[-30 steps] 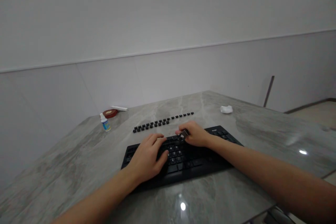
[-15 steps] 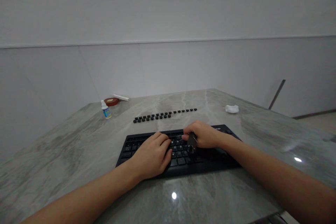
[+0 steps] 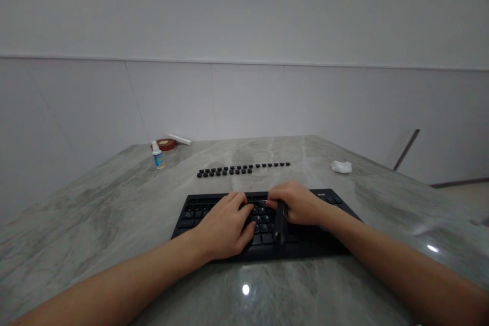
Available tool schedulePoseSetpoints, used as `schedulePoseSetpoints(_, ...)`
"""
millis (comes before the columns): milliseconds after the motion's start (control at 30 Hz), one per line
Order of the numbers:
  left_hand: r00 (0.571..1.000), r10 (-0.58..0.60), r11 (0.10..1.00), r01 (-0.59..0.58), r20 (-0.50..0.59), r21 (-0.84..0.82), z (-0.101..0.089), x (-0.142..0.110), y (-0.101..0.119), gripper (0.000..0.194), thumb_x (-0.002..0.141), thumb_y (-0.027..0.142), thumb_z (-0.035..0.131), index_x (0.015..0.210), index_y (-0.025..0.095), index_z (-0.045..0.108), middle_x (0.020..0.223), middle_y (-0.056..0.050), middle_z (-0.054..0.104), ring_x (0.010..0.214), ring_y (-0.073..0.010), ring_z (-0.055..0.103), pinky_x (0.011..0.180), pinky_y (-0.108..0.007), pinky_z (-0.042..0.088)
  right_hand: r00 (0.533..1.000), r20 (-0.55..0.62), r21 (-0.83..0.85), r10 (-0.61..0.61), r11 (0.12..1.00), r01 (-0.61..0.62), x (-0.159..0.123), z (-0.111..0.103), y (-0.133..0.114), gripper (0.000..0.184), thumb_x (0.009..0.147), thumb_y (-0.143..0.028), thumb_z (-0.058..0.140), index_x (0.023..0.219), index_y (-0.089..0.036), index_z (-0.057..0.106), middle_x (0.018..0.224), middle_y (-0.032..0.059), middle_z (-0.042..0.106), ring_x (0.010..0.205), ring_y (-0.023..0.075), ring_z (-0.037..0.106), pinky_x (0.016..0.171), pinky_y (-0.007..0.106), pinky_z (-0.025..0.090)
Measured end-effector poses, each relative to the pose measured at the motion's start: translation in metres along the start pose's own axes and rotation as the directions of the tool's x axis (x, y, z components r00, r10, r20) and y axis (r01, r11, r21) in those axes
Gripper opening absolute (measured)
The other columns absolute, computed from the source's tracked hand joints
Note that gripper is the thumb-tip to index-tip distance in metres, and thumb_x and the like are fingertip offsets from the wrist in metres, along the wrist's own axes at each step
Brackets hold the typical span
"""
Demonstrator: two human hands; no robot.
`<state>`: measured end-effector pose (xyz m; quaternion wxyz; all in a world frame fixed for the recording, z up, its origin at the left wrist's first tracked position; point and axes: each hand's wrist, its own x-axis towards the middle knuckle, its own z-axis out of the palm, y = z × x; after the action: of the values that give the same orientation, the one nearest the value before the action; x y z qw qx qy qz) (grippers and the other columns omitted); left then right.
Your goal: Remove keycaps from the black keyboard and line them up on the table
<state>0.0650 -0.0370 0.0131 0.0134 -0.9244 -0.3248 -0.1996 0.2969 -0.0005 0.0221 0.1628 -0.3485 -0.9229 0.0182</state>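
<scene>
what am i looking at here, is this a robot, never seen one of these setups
No robot here: these are a person's two bare hands, seen by a camera worn on the head, looking forward and down. The left hand rests on a black keyboard. The right hand holds a dark tool over the keys. Beyond the keyboard, small black pieces, apparently keycaps, lie lined up on the grey table. Farther left stand a small bottle, a reddish-brown case and a white strip; to the right lies a white item, perhaps tissue.
</scene>
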Motion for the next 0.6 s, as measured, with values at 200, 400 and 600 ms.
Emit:
schedulePoseSetpoints(200, 1.0, -0.013, 1.0, 0.013, 0.01, 0.007, 0.004, -0.002, -0.004, 0.035, 0.089, 0.031, 0.05, 0.118, 0.012, 0.057, 0.129, -0.015, 0.051, 0.125, -0.0314, 0.043, 0.104, -0.049, 0.039, 0.998, -0.029, -0.113, -0.049, 0.993, 0.045, 0.001, 0.003, -0.001, 0.017, 0.083, -0.02, 0.052, 0.071, -0.016, 0.064, 0.067, 0.0045, 0.064, 0.057, 0.0119, 0.052, 0.056, 0.024, 0.028)
schedulePoseSetpoints(400, 0.998, 0.004, 0.999, -0.002, 0.057, -0.036, 0.007, -0.003, -0.008, 0.039, 0.091, 0.029, 0.048, 0.127, 0.014, 0.051, 0.137, -0.014, 0.05, 0.132, -0.0305, 0.04, 0.108, -0.052, 0.035, 0.996, 0.076, -0.224, -0.055, 0.972, 0.071, 0.001, -0.002, -0.007, 0.014, 0.066, -0.014, 0.058, 0.077, -0.017, 0.067, 0.069, 0.0038, 0.067, 0.057, 0.0134, 0.054, 0.054, 0.026, 0.026)
schedulePoseSetpoints(600, 0.997, 0.016, 1.0, -0.015, 0.076, -0.02, 0.004, -0.003, -0.006, 0.04, 0.092, 0.029, 0.046, 0.129, 0.015, 0.052, 0.139, -0.014, 0.048, 0.132, -0.0313, 0.041, 0.108, -0.052, 0.035, 0.99, 0.144, -0.357, -0.009, 0.932, 0.06, 0.003, -0.002, -0.016, 0.015, 0.067, -0.018, 0.056, 0.077, -0.016, 0.066, 0.072, 0.0072, 0.069, 0.058, 0.0162, 0.058, 0.052, 0.028, 0.024)
